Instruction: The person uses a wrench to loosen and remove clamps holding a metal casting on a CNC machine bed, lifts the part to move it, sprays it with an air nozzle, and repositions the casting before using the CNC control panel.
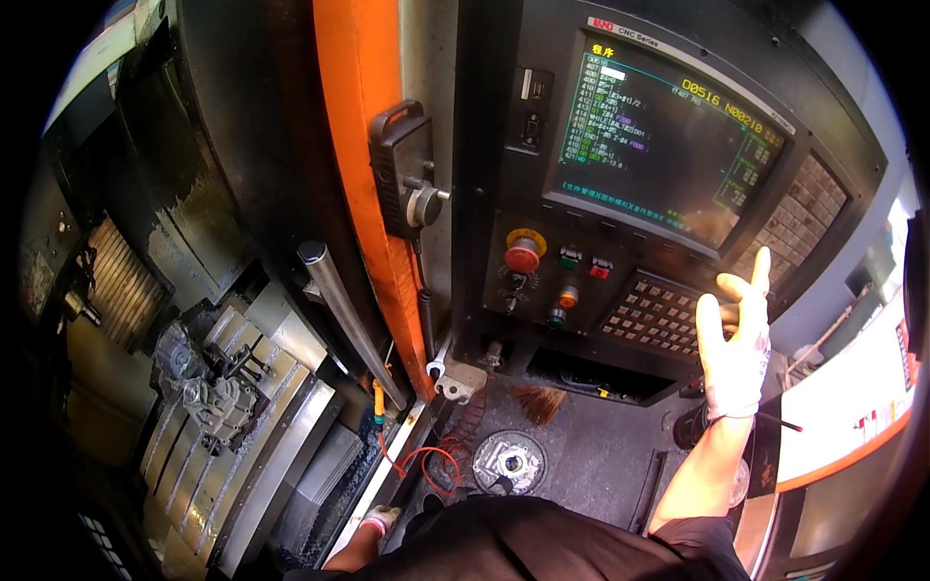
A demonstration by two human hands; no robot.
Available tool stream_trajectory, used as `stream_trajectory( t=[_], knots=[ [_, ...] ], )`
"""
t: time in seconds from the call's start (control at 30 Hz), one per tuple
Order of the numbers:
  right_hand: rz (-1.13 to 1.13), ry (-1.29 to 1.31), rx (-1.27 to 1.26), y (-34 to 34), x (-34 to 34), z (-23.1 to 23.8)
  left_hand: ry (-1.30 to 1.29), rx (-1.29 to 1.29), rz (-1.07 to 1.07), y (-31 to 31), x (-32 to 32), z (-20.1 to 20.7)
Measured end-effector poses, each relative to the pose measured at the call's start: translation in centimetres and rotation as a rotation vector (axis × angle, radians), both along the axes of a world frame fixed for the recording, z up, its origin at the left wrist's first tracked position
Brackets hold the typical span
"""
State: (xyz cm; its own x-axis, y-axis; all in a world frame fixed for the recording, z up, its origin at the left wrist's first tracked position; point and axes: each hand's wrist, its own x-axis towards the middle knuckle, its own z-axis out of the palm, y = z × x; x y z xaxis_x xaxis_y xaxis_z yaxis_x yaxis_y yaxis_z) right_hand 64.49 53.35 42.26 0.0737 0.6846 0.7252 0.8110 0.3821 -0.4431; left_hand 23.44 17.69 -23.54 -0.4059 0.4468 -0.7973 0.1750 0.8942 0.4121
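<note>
My right hand, in a white work glove, is raised in front of the control panel's lower right side. Its fingers are apart, the index finger stretched up toward the grey keypad, and nothing is in it. Whether a fingertip touches a key, I cannot tell. Beside it lies a block of small square buttons. Above, the lit screen carries lines of coloured text. My left hand, also gloved, hangs low by the pale machine sill; its fingers are too small and partly hidden to read.
A red emergency-stop button sits left of the buttons. A black handheld pendant hangs by the orange post. At left, metal castings stand on the slotted machine table. An air gun with red hose, a brush and a round bin are below.
</note>
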Motion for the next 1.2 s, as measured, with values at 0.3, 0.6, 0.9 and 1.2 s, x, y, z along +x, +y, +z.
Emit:
stream_trajectory(
  t=[0.3,0.6,0.9,1.2],
  knots=[
    [0.014,-0.001,0.026,0.1,0.3,-0.1,-0.032,-0.007,0.076,1.6,0.6,4.0],
    [0.019,-0.011,0.034,0.2,0.2,-0.2,0.0,-0.022,-0.016,0.8,0.4,1.7],
    [0.02,0.017,0.027,0.1,0.0,-0.2,-0.045,-0.066,-0.008,0.3,0.6,2.1],
    [0.015,0.013,0.023,0.2,0.1,-0.2,-0.002,-0.043,-0.013,-0.2,0.2,1.3]
  ],
)
